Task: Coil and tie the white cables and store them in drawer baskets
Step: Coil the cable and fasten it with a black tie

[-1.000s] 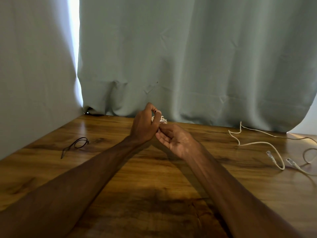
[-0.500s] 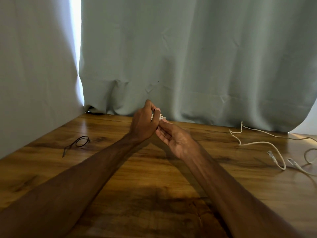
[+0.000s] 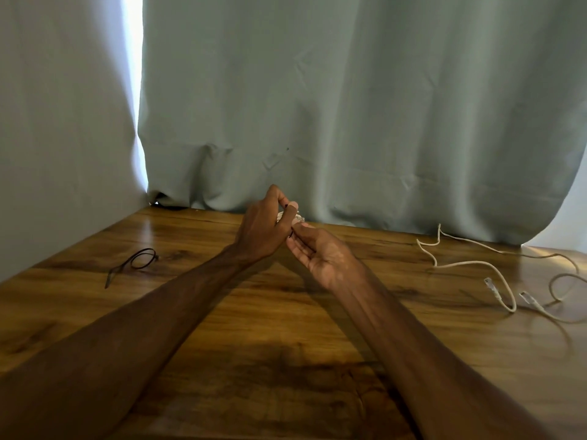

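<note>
Left hand (image 3: 263,227) and right hand (image 3: 320,255) hold coiled cable (image 3: 299,218).

Wooden counter (image 3: 286,360) with dark glossy grain, thin black looped tie (image 3: 139,262) lying at nine o'clock, loose white cable (image 3: 470,264) sprawled at three o'clock, two plug ends (image 3: 490,284) near each other

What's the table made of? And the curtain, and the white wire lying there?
Table: looks like wood or wood-look laminate, glossy; grain and glare show. Curtain: grey-green cloth, matte; it hangs in folds. Wire: probably plastic-coated, smooth; it curls loosely.
</note>
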Action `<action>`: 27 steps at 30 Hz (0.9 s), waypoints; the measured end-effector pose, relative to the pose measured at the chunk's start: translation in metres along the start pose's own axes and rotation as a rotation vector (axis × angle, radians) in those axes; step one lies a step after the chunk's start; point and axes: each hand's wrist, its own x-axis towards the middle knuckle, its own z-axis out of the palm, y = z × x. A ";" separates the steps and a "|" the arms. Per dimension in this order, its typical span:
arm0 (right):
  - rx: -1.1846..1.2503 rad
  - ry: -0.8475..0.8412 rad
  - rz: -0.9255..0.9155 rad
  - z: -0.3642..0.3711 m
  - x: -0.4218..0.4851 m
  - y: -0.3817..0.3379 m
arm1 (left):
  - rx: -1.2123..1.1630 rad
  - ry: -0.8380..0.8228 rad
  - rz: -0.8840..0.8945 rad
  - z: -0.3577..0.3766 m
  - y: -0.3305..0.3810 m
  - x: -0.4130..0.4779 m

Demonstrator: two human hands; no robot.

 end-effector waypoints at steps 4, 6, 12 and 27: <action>0.006 -0.004 0.011 -0.003 0.002 -0.002 | -0.037 -0.026 -0.006 0.000 0.003 -0.001; 0.007 -0.008 0.013 -0.004 0.002 -0.003 | -0.034 -0.035 0.002 -0.001 0.004 -0.001; 0.011 -0.024 0.022 -0.004 0.003 -0.004 | -0.022 -0.015 0.000 -0.001 0.010 -0.002; -0.241 -0.014 0.040 -0.002 0.001 -0.007 | 0.119 0.013 -0.009 -0.003 0.007 -0.001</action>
